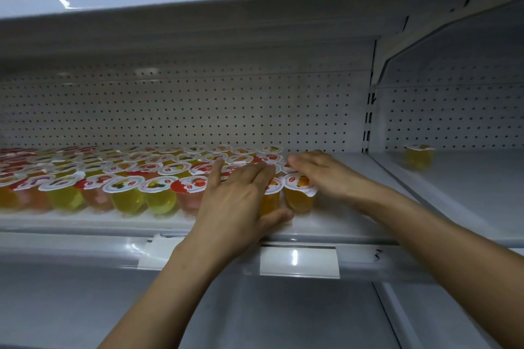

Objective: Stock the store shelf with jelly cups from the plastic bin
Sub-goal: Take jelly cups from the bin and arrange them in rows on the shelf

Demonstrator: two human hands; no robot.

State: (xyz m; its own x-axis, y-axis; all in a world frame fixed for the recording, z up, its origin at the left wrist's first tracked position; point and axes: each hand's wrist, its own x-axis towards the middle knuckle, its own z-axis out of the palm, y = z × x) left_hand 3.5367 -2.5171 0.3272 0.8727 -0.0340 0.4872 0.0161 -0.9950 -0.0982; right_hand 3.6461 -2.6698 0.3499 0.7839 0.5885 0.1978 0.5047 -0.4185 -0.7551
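Hands sat nearly touching at the right end of the jelly cups: left hand flat over lids, thumb against a front cup; right hand flat on the end column. Rows ran left-right along the shelf; bare space lay rightward, nearer the right hand.

One head-worn wide-angle view; looks forward and slightly down into the shelf; close up.
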